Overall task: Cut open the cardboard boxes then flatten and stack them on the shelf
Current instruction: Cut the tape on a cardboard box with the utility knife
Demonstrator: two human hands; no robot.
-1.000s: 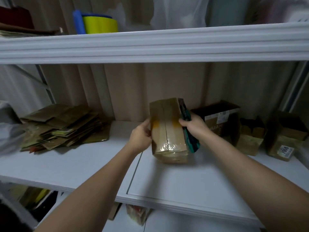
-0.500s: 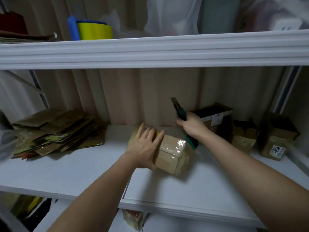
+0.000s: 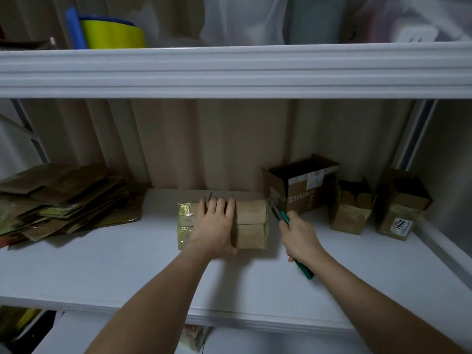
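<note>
A taped cardboard box (image 3: 251, 223) lies on its side on the white shelf (image 3: 127, 267), near the middle and close to the back wall. The left hand (image 3: 214, 227) rests flat on top of it, fingers straight and spread toward the far edge, pressing it down. The right hand (image 3: 299, 235) is curled round a green-handled cutter (image 3: 288, 227), whose tip sits right at the box's right end; whether the blade actually touches the cardboard I can't quite make out.

Just behind the cutter stands an open brown box (image 3: 301, 187) printed with the letters "ZHUAN" along its front and bearing a small white label whose print is too fine to read. Further right are two smaller open boxes, a middle box (image 3: 351, 213) and an end box (image 3: 398, 213); the end one carries a white sticker reading "1908".

On the left of the shelf sits a loose stack of flattened cardboard (image 3: 58, 198). On the upper shelf (image 3: 229, 70) stands a yellow roll of tape (image 3: 112, 34).
</note>
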